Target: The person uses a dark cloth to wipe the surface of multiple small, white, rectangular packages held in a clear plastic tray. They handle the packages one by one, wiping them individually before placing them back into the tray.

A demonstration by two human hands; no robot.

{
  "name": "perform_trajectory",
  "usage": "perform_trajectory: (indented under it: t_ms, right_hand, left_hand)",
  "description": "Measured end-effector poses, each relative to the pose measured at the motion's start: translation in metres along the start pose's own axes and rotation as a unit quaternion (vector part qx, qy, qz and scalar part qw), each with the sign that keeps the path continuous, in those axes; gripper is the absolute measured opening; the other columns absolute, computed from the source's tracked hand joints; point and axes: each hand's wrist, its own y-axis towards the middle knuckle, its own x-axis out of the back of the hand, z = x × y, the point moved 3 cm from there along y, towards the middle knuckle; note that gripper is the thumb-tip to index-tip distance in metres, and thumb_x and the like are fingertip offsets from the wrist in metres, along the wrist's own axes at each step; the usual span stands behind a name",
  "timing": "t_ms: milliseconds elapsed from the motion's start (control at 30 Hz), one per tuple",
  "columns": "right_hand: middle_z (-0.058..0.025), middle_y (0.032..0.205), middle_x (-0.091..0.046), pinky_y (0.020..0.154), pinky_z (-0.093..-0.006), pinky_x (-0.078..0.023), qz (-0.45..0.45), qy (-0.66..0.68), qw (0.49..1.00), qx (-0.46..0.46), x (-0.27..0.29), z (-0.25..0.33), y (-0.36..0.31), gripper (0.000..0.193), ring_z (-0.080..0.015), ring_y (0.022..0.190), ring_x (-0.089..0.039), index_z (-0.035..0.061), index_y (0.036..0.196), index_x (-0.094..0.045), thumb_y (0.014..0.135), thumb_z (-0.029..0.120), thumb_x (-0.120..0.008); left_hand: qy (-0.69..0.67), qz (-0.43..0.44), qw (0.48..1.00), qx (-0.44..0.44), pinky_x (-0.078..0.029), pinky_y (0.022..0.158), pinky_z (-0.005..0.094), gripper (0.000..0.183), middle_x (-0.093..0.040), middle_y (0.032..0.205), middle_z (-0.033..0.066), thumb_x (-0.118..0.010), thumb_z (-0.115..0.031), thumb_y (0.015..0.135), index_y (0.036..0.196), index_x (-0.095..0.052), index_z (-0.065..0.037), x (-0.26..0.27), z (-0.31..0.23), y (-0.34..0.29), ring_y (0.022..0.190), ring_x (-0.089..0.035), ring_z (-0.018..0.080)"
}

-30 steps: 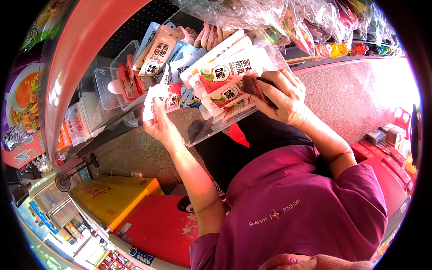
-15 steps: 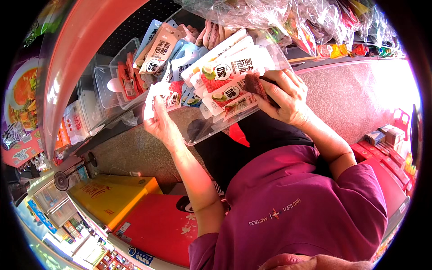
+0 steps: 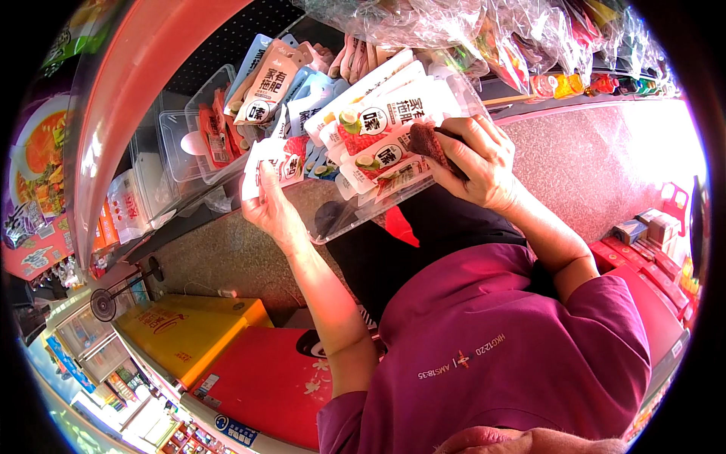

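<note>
Barely moves since before. Grips flat white-and-red plastic packet (image 3: 289, 163) in left hand (image 3: 272, 213), dark-red cloth (image 3: 428, 143) in right hand (image 3: 484, 165). Likely light, bendy: pinch edges.

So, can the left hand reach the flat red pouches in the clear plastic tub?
Probably not yet: the left hand pinches a flat white-and-red pouch, though the red pouches look close by.

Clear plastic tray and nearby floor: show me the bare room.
Free: near-left corner of the clear plastic tray, between the left hand and overlapping white pouches; speckled pinkish floor between the right hand and stacked red boxes. Crowded: the tray's right side, under those pouches, and beyond it, leaning blue and tan pouches.
</note>
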Motion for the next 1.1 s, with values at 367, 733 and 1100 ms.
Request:
perform_trajectory:
  t_ms: [367,733,1100]
  right_hand:
    - [-0.009,0.094,-0.062,0.067,-0.0343,-0.051,0.002,-0.015,1.0,0.0,0.0,0.001,0.001,0.033,-0.0251,0.075,-0.062,0.0033,0.094,-0.066,0.065,0.014,-0.077]
    - [-0.0109,0.092,-0.062,0.066,-0.0349,-0.051,-0.002,-0.007,1.0,0.001,-0.001,-0.001,-0.001,0.032,-0.0261,0.074,-0.062,0.0016,0.094,-0.066,0.065,0.011,-0.077]
    - [-0.0073,0.095,-0.063,0.067,-0.033,-0.052,-0.004,-0.025,1.0,0.002,-0.004,-0.005,-0.003,0.035,-0.023,0.076,-0.063,0.0057,0.093,-0.066,0.064,0.02,-0.079]
  left_hand:
    - [0.007,-0.033,0.999,-0.004,-0.052,0.082,0.0291,0.024,-0.069,0.108,0.0112,-0.065,-0.012,0.093,0.112,-0.065,0.002,0.003,0.004,0.001,0.095,-0.065,0.014]
    - [-0.088,-0.03,0.995,0.026,-0.054,0.088,0.0327,0.029,-0.067,0.114,0.0101,-0.068,-0.01,0.09,0.118,-0.063,-0.002,0.008,0.012,0.003,0.101,-0.066,0.0172]
    - [-0.094,-0.046,0.994,0.033,-0.053,0.091,0.0328,0.028,-0.066,0.117,0.0104,-0.068,-0.011,0.091,0.117,-0.061,-0.003,0.007,0.009,0.001,0.106,-0.064,0.0178]
